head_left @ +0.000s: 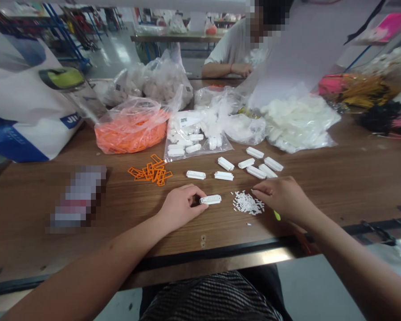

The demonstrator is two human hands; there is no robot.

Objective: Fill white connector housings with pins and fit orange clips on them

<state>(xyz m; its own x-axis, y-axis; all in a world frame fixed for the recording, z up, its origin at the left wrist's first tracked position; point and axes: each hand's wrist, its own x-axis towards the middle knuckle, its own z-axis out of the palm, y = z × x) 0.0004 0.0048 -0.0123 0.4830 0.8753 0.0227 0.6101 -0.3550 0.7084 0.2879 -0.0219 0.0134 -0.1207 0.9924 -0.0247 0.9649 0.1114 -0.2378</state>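
Between the thumb and fingers of my left hand [180, 204] is a white connector housing [211, 199], its rows of small holes facing up. My right hand [284, 198] is closed in a pinch at the right side of a pile of tiny white plugs [246, 203]; a small white piece shows at its fingertips. A yellow-green tool end [277, 216] sticks out under that hand; the rest of it is hidden. One loose plug [249, 224] lies nearer the table edge. Beyond the hands, several more white housings [226, 163] lie scattered on the wooden table [120, 232].
Orange rectangular frames [152, 170] lie in a heap left of the housings. Behind them stand a bag of orange parts [130, 131] and clear bags of white parts [297, 120]. A blurred-out object [78, 196] lies at left, near a bottle [73, 89]. A co-worker [234, 53] sits opposite.
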